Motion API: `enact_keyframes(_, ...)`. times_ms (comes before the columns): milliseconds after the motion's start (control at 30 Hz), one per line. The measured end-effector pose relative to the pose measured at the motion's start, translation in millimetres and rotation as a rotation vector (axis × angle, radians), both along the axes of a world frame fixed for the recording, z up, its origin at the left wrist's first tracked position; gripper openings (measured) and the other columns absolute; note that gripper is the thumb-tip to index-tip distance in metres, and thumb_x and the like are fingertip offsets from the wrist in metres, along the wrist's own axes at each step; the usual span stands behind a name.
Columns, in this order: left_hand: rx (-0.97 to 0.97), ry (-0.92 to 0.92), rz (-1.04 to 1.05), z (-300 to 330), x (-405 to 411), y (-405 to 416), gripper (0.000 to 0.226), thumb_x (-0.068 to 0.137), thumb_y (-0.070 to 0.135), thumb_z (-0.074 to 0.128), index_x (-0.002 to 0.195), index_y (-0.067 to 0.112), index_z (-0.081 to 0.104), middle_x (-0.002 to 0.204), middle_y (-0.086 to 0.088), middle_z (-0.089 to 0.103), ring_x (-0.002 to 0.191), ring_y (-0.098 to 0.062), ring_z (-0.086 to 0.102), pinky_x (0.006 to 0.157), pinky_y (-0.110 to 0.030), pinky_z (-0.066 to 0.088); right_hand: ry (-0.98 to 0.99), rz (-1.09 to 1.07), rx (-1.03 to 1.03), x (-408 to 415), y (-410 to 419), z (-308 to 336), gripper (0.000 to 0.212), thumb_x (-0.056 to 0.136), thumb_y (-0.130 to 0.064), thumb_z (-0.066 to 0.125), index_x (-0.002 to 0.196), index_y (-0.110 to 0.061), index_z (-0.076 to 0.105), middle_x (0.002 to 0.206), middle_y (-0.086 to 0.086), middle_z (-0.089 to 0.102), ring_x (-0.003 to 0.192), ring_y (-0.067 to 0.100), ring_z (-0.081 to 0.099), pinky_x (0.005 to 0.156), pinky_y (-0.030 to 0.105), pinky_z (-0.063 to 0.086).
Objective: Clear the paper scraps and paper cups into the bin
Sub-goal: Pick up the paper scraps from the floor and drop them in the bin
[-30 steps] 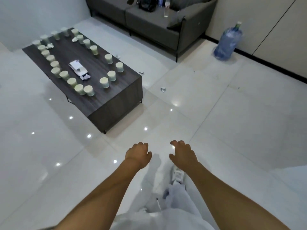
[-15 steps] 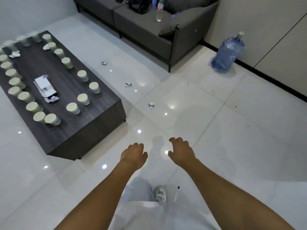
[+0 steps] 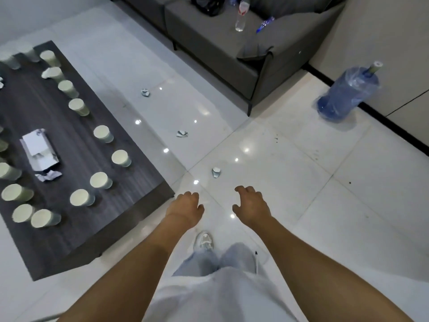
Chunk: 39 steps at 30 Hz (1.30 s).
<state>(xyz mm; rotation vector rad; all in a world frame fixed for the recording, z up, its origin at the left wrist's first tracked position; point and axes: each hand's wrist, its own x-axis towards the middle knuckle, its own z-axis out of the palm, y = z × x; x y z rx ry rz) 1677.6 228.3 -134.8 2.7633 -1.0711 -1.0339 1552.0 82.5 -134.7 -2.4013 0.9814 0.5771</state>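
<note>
Three crumpled paper scraps lie on the white tiles: the nearest scrap (image 3: 216,172) just beyond my hands, a second scrap (image 3: 182,134) farther off, a third scrap (image 3: 145,92) by the sofa. Several pale paper cups, one of them (image 3: 101,180), stand in rows on the dark coffee table (image 3: 130,201) at the left, with more paper scraps (image 3: 49,175) in its middle. My left hand (image 3: 185,208) and my right hand (image 3: 251,205) hang in front of me, fingers loosely curled, holding nothing. No bin is in view.
A grey sofa (image 3: 222,54) with a plastic bottle (image 3: 241,17) on it stands at the back. A blue water jug (image 3: 348,91) leans by the right wall. A torn white box (image 3: 38,147) lies on the table. My shoe (image 3: 204,240) is on the floor below my hands.
I have walked forward and turned right: the table has slid left and nearer, and the floor scraps are closer. Both hands stay empty and loosely curled.
</note>
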Motion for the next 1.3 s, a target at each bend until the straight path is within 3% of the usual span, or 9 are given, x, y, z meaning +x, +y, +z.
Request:
enact_keyframes(300,0.043,0.1,0.106,-23,120,-88,0.04,0.098,0.036,0.038,0.128,0.011,0.048,0.125,-0.01,0.053,0.116,-0.026,0.051,0.095,-0.04,0.047,0.083,0.043,0.06,120,-109,-30,0.05,0.091,-0.024,0.053,0.138,-0.019,0.038,0.134,0.009,0.042,0.118,0.031,0.043,0.088,0.038,0.045)
enact_keyframes(633,0.083,0.177,0.284,-116,237,-188,0.032,0.098,0.033,0.041,0.121,0.013,0.052,0.12,-0.007,0.057,0.105,-0.023,0.058,0.087,-0.034,0.048,0.145,0.089,0.11,259,-223,-144,0.052,0.093,-0.028,0.055,0.141,-0.02,0.036,0.136,0.008,0.041,0.119,0.03,0.043,0.089,0.038,0.044)
enact_keyframes(767,0.087,0.223,0.353,-190,269,-213,0.033,0.096,0.033,0.045,0.123,0.015,0.053,0.119,-0.006,0.057,0.101,-0.024,0.058,0.087,-0.038,0.05,0.187,0.094,0.17,291,-240,-225,0.054,0.092,-0.027,0.055,0.142,-0.021,0.034,0.136,0.007,0.039,0.118,0.03,0.042,0.086,0.038,0.045)
enact_keyframes(967,0.07,0.203,0.378,-347,288,-229,0.034,0.096,0.034,0.046,0.126,0.018,0.051,0.118,-0.002,0.056,0.1,-0.017,0.055,0.08,-0.03,0.048,0.219,0.11,0.181,310,-244,-391,0.056,0.092,-0.025,0.055,0.143,-0.021,0.033,0.135,0.008,0.04,0.111,0.03,0.045,0.076,0.035,0.044)
enact_keyframes(1300,-0.002,0.178,0.264,-572,306,-236,0.03,0.096,0.031,0.046,0.122,0.018,0.054,0.117,-0.001,0.058,0.102,-0.019,0.054,0.08,-0.037,0.052,0.246,0.028,0.155,301,-214,-652,0.058,0.09,-0.024,0.059,0.141,-0.024,0.032,0.151,0.01,0.025,0.13,0.033,0.033,0.096,0.041,0.045)
